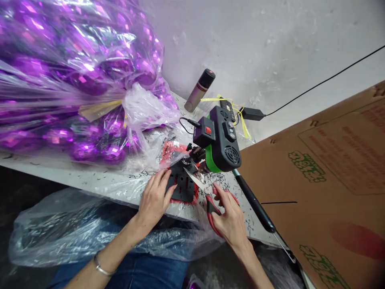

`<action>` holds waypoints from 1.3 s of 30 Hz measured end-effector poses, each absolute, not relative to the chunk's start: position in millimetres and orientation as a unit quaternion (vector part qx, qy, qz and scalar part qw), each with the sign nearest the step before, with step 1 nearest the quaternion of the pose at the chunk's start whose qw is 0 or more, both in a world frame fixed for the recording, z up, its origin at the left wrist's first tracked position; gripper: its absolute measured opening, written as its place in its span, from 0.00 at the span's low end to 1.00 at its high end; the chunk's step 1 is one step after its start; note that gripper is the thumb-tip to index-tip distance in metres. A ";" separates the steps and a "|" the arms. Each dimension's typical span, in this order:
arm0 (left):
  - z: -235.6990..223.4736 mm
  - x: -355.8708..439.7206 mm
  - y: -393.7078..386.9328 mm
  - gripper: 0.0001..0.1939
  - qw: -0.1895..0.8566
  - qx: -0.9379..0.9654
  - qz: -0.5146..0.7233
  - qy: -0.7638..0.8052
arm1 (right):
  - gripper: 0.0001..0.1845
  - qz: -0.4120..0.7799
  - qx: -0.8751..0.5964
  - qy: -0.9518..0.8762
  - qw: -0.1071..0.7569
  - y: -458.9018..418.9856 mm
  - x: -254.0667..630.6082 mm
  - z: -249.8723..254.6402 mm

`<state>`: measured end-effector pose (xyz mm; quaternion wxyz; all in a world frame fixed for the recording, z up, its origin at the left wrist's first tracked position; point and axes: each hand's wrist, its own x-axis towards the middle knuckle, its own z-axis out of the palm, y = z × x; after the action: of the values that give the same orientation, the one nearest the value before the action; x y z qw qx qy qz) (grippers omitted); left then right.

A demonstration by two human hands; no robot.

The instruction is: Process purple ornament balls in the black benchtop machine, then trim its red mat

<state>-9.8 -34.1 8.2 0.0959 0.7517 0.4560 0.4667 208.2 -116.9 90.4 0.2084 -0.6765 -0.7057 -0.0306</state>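
My right hand (230,212) grips scissors (207,192) by their red and black handles. The blades (194,176) point up and left, over a black metal plate (182,186) with slots in it. My left hand (155,194) rests at the plate's left edge, with its thumb and fingers apart. Behind the blades stands a small black and green device (225,138) with round grilles, a box with a red switch (204,130) and a cable. The part close to the blade tips is too small and cluttered to make out.
A large clear bag of shiny purple balls (87,80) fills the left. Behind stands a spray can (200,90). A brown carton (325,172) and a black-handled rod (255,202) are at right. Black clippings cover the white table (90,176); clear plastic sheeting (75,228) hangs over the lap.
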 end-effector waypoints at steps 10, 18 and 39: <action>4.0 -9.6 -37.1 0.18 0.102 0.756 0.441 0.473 | 0.28 -0.007 -0.664 -0.714 0.221 -104.2 204.2 89.3; 4.2 -9.1 -37.1 0.17 0.112 0.751 0.445 0.474 | 0.33 -0.002 -0.665 -0.717 0.210 -100.0 203.7 84.3; 6.4 -10.4 -35.5 0.15 0.120 0.753 0.445 0.470 | 0.33 0.023 -0.727 -0.645 0.233 -108.7 174.7 80.6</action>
<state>-10.4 -35.5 6.4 0.1203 0.7527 0.4697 0.4455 174.7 -108.7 80.6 0.2330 -0.7273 -0.6451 0.0228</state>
